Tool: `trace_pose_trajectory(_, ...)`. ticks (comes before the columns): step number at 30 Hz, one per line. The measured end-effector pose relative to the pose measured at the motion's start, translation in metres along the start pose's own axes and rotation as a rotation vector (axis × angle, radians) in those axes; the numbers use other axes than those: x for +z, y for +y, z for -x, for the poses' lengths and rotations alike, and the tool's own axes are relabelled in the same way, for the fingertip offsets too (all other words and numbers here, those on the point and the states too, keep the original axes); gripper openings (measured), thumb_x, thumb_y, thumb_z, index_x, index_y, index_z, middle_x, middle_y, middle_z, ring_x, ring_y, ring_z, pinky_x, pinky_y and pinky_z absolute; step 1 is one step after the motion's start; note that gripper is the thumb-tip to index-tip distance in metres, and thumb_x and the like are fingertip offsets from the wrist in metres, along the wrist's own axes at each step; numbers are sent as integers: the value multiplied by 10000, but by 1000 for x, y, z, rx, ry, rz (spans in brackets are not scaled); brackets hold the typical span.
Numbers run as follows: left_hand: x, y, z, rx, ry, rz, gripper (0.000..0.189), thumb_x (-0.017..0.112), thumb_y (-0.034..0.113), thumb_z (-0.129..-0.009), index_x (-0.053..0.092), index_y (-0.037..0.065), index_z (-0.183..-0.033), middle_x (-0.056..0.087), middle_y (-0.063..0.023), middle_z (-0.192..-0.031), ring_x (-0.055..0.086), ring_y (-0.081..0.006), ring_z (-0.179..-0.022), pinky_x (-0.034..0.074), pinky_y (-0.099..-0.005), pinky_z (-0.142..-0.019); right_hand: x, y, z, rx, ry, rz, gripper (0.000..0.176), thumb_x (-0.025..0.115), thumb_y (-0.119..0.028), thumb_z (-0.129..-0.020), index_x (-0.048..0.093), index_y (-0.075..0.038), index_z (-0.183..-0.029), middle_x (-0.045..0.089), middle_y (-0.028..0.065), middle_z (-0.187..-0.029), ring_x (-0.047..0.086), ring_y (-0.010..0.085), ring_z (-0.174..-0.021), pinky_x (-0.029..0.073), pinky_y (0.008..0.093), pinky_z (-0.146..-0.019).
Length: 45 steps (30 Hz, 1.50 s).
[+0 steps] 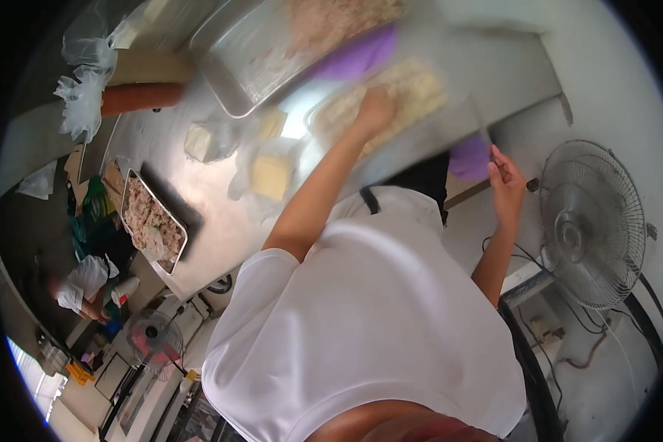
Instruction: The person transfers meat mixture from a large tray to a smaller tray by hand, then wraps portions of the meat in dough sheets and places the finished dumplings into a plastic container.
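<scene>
My left hand reaches down into a tray of pale, lumpy pieces on the metal table; its fingers are smeared by motion. Off the table's near edge, my right hand is closed, with thumb and fingers drawn together. A thin, blurred, stick-like thing rises from its fingertips, and I cannot tell what it is. Beside that hand hangs something purple. Just beyond the lumpy pieces lies another purple thing, against a large metal tray holding minced pinkish filling.
Wrapped pale blocks rest on the metal table to my left. A smaller tray of minced meat sits farther left. A standing fan is close on my right. Another person is at the far left.
</scene>
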<state>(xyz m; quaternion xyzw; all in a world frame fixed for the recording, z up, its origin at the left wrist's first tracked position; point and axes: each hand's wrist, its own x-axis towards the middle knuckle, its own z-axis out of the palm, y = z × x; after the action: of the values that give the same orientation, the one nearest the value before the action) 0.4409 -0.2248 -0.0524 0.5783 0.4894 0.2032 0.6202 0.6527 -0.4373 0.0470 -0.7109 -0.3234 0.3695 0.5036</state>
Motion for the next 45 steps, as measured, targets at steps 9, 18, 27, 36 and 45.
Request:
trace_pose_trajectory(9, 32, 17, 12, 356, 252, -567, 379, 736, 227, -737, 536, -6, -959, 625, -199, -842, 629, -355, -725, 489, -419, -653, -5, 12, 8, 22, 10, -29, 327, 604, -26, -874, 577, 10, -1198, 621, 55, -1056, 570, 88, -931, 437, 215, -842)
trace_pose_trajectory(18, 23, 19, 21, 480, 150, -658, 256, 681, 148, -727, 569, 67, -942, 576, -125, -890, 601, -322, -812, 487, -418, -694, 0, 9, -4, 11, 3, -45, 317, 598, -16, -875, 572, 24, -1189, 617, 84, -1083, 576, 116, -975, 442, 234, -858)
trace_pose_trajectory(27, 20, 10, 13, 507, 78, -641, 332, 625, 72, -716, 563, 101, -1040, 505, -133, -973, 557, -324, -911, 487, -419, -747, 20, 2, -24, -30, -16, -25, 324, 611, -70, -877, 580, 8, -1190, 628, 56, -992, 545, 72, -796, 421, 193, -677)
trace_pose_trajectory(36, -104, -17, 148, 221, 760, -609, 339, 593, 53, -739, 532, 35, -1072, 537, -165, -987, 553, -341, -917, 476, -435, -759, 72, -36, -46, 9, -222, 112, 281, 604, -73, -881, 612, 15, -1148, 589, 24, -807, 420, 37, -608, 307, 164, -510)
trace_pose_trajectory(45, -129, -90, 207, -191, 930, -684, 99, 617, 87, -788, 566, 12, -827, 558, -158, -881, 549, -358, -846, 464, -428, -723, 129, -62, -61, -90, -366, -5, 294, 607, -91, -883, 598, 29, -1150, 588, 33, -813, 421, 42, -604, 323, 170, -516)
